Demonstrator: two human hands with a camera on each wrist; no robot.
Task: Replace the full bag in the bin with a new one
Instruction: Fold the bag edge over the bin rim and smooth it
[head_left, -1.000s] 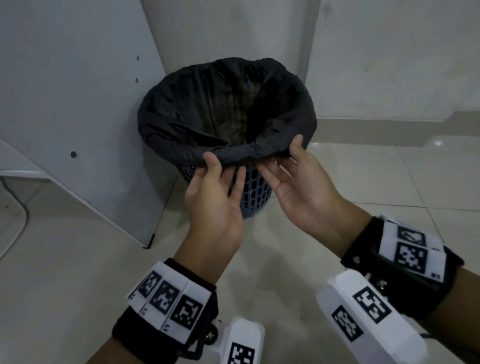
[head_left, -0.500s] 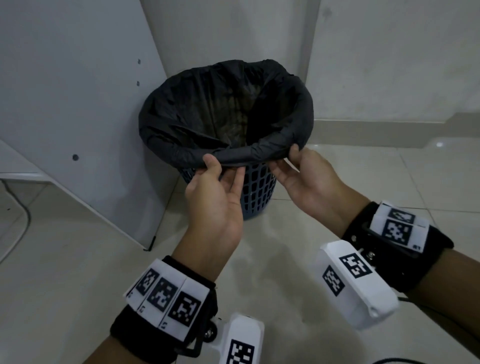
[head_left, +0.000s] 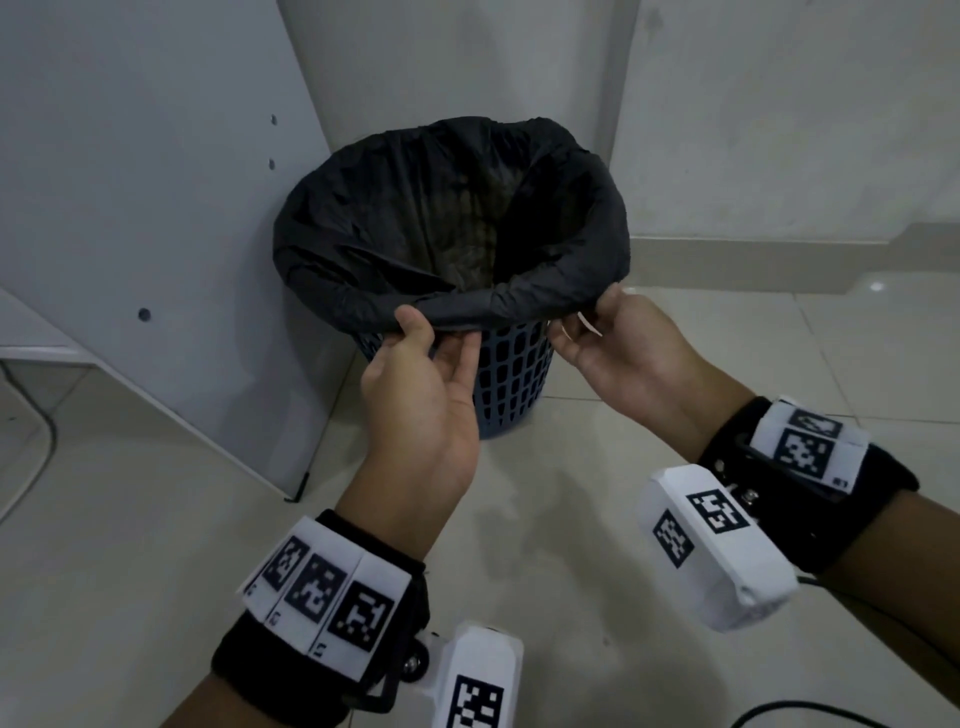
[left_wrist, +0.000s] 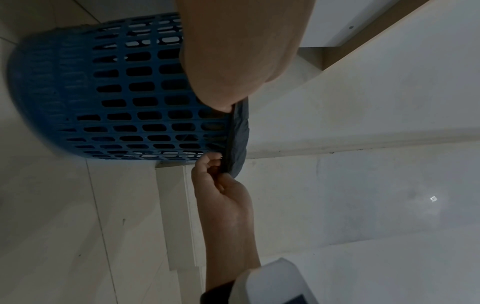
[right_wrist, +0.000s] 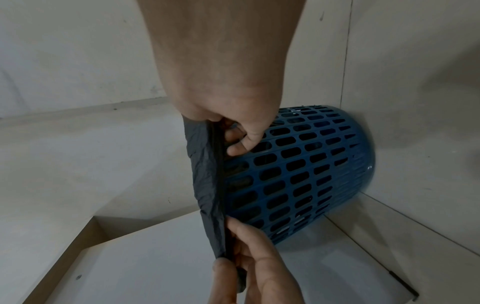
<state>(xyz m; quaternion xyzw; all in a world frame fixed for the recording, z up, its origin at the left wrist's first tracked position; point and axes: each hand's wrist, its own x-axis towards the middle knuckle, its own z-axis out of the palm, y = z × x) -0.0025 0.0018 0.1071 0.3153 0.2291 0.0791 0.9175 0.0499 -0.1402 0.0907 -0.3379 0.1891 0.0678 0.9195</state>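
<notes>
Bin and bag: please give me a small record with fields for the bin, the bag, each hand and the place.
bin: blue lattice plastic bin, upright on the floor
bag: black bag lining the bin, its edge folded over the rim
left hand: left hand pinches the folded bag edge at the near rim
right hand: right hand grips the bag edge further right; fingers curled under the fold
place: tiled floor, wall corner, white board leaning to the left

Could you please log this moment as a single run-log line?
stage: unhooking liner | left hand: pinches black bag hem, near rim | right hand: pinches same hem | blue bin: upright on floor | bag: still seated in bin
</notes>
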